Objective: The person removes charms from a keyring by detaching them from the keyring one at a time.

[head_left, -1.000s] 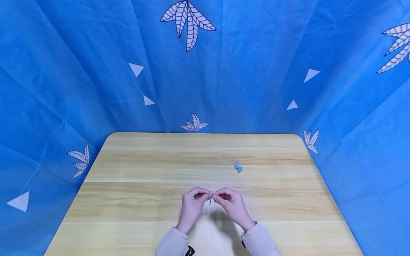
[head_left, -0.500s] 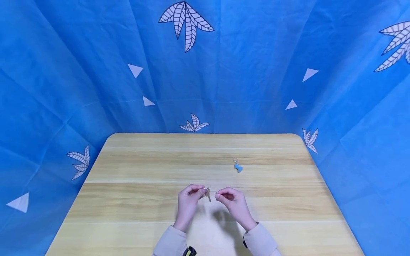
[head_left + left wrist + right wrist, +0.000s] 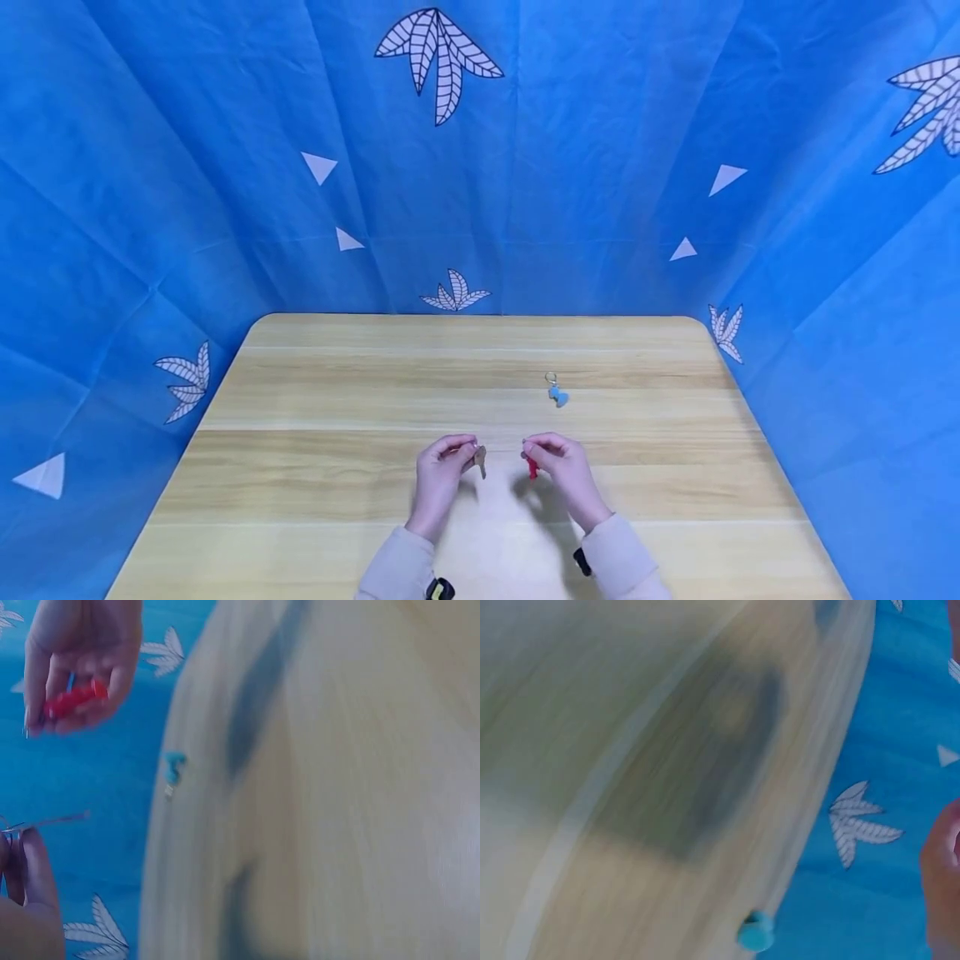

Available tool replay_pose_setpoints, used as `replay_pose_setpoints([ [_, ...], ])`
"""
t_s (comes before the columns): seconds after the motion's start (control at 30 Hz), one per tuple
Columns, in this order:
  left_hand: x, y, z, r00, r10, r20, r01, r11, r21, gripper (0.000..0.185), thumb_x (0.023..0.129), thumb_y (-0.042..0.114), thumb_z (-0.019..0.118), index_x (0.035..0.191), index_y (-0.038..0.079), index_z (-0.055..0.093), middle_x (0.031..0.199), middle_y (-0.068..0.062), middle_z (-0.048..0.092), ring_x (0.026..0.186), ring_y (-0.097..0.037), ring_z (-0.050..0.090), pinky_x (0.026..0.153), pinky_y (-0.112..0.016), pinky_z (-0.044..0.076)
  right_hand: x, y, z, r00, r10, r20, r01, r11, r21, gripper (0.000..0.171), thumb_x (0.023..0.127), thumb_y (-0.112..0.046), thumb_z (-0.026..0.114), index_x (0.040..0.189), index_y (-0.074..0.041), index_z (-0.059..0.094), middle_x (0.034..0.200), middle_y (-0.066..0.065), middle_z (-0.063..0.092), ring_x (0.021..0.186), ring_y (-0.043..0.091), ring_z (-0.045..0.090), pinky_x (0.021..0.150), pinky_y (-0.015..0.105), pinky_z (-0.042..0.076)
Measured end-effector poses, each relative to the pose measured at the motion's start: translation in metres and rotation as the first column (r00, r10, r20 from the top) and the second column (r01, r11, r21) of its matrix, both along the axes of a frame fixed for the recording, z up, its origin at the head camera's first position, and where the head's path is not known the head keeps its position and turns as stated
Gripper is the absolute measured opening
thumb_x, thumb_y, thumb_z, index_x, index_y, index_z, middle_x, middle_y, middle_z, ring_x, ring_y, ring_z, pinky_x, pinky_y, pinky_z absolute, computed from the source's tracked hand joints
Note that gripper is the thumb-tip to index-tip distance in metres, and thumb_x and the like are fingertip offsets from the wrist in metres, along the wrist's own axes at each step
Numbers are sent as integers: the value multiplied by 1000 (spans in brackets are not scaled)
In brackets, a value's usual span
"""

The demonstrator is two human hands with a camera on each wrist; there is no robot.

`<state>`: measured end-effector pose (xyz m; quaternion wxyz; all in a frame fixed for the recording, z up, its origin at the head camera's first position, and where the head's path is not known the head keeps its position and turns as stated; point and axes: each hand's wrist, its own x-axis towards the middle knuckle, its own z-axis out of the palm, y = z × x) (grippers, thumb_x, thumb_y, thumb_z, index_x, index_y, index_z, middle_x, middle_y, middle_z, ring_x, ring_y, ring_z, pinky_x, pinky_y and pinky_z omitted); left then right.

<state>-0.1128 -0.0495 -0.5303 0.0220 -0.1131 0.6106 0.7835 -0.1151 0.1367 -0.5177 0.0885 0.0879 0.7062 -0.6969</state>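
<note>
Beige sleeves come up from the near edge of the desk point(image 3: 300, 467), and both hands are lifted a little above the wood near that edge, around the middle. The left hand point(image 3: 442, 475) pinches a small metal key point(image 3: 480, 459) between thumb and fingertips, and the key hangs down from the pinch. The right hand point(image 3: 562, 471) has its fingers curled round a small red charm point(image 3: 531, 467). The left wrist view shows that red charm point(image 3: 71, 701) tucked inside the curled fingers. The two hands are near each other but do not touch, with a gap of bare wood between them.

The key looks hard, thin and light. It is smooth, so it could slip or spin, and it seems best held by its flat top end. The red charm looks small and light too, and it may be a bit soft, but I cannot tell for sure.

Farther back, toward the far right part of the desk, a little blue charm on a metal ring point(image 3: 556, 390) lies flat on the wood, well apart from both hands.

Behind the desk hangs a blue cloth point(image 3: 600, 125) with white leaves and triangles. I can see no words or brand names anywhere.
</note>
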Motion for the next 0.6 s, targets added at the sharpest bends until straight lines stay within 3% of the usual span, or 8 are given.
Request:
replay_pose_setpoints([
  [0.13,-12,-6,-9,999,-39,29,40,999,-10,28,85,0,60,107,-15,56,100,-25,63,84,-15,67,80,-28,56,-17,17,-11,997,-62,40,61,998,23,27,83,-13,65,104,3,62,90,8,66,83,17,59,81,26,49],
  [0.3,-31,-19,-25,995,-75,62,76,997,-22,31,87,3,59,112,-14,54,107,-29,58,88,-18,66,82,-29,55,-40,40,-30,993,-75,95,69,995,71,32,84,-20,64,109,-1,61,98,12,65,79,13,58,77,27,50],
  [0.4,-43,-26,-39,995,-65,72,67,998,-20,32,87,2,58,113,-15,53,106,-28,59,87,-17,66,81,-28,55,-52,49,-38,992,-81,92,74,995,68,31,85,-14,62,111,3,58,105,19,63,78,10,61,79,27,54],
  [0.6,-63,-37,-50,995,-41,95,43,999,-17,29,88,-1,55,113,-15,52,110,-29,57,87,-17,65,84,-30,54,-73,55,-48,986,-120,112,121,993,-4,30,87,-2,58,113,11,53,110,27,59,80,11,64,83,28,55],
])
